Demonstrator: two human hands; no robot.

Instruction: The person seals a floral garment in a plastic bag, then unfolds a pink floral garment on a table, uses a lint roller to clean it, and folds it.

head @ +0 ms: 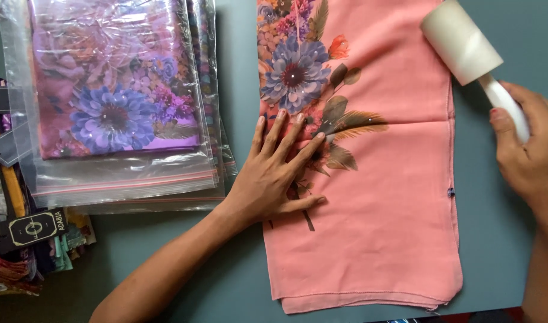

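Observation:
A folded salmon-pink cloth [393,197] with a printed flower pattern lies on the grey-blue table [238,263]. My left hand [280,173] rests flat on its left side, fingers spread over the printed leaves. My right hand [528,155] grips the white handle of a lint roller [462,42]. The roller's pale drum sits over the cloth's upper right corner.
A stack of clear plastic bags [115,101] holding folded floral cloths lies to the left of the pink cloth. Further left, at the table's edge, is a heap of mixed fabrics and a black tag [31,230].

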